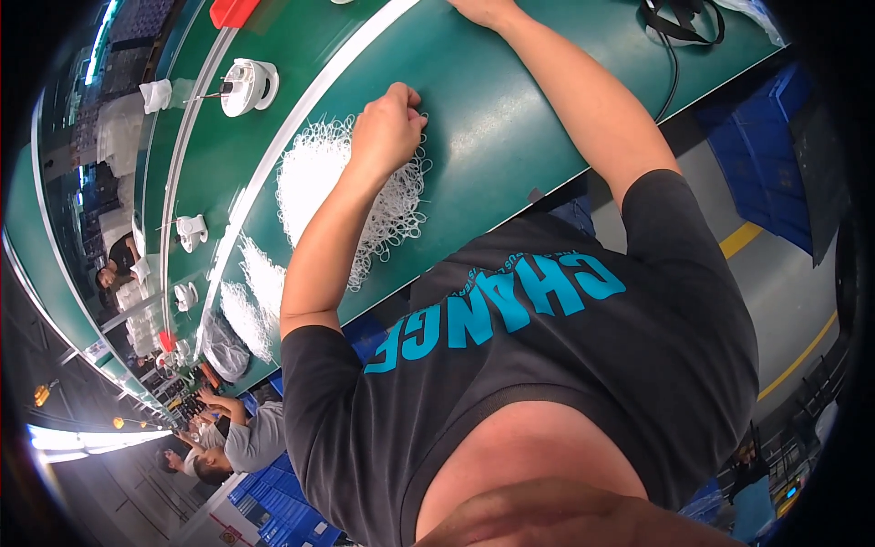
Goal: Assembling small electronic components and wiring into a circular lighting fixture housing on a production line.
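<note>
My left hand (pixel 387 129) is over the right side of a large pile of thin white loops (pixel 314 173) on the green tabletop (pixel 497 118). Its fingers are curled closed, and whatever they may hold does not show. The loops look like bent cords or plastic ties; I cannot tell which. My right arm stretches across the table to the far edge of the view. Only the back part of my right hand (pixel 485 9) shows there, its fingers cut off by the top of the picture.
Beyond a white rail, a green conveyor lane carries white round-based devices (pixel 248 87) and a red tray (pixel 232 11). Smaller white heaps (pixel 251 305) and a clear plastic bag (pixel 223 348) lie to the left. A black strap (pixel 684 23) lies far right. Blue crates (pixel 761 150) stand below; co-workers (pixel 246 433) sit lower left.
</note>
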Demonstrator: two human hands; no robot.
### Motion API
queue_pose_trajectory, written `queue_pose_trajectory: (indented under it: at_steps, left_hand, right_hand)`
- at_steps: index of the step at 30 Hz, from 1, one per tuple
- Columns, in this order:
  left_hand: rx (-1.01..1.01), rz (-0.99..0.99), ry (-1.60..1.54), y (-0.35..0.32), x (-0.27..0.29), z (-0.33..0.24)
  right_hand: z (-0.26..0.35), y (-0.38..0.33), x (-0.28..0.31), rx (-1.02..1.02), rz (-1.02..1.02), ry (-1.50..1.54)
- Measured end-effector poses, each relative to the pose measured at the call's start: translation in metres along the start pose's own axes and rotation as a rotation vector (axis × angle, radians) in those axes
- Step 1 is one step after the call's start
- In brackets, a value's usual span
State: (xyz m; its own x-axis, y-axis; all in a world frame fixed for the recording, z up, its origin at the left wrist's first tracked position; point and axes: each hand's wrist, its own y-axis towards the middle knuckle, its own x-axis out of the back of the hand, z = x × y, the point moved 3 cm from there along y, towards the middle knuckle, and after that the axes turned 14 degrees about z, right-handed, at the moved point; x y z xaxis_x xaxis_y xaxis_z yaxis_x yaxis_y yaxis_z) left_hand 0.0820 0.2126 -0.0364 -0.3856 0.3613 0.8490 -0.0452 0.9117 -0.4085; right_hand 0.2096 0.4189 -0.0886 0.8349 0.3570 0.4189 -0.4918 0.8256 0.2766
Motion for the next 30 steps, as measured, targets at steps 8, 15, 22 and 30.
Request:
queue_pose_trajectory:
  at_steps: [8, 15, 22, 30]
  left_hand:
    - [-0.218, -0.168, 0.208, -0.002, -0.003, -0.015]
    - [-0.317, -0.177, 0.305, 0.005, -0.012, -0.008]
    - [-0.410, -0.085, -0.679, 0.009, 0.021, 0.035]
    - [-0.376, -0.209, -1.292, -0.005, 0.052, 0.078]
  right_hand:
    - [0.001, 0.005, 0.014, 0.021, 0.000, -0.003]
    - [-0.005, 0.005, 0.008, 0.005, 0.025, -0.014]
    - [0.002, 0.011, 0.001, -0.012, 0.068, 0.028]
    - [0.004, 0.006, -0.002, 0.001, 0.071, 0.041]
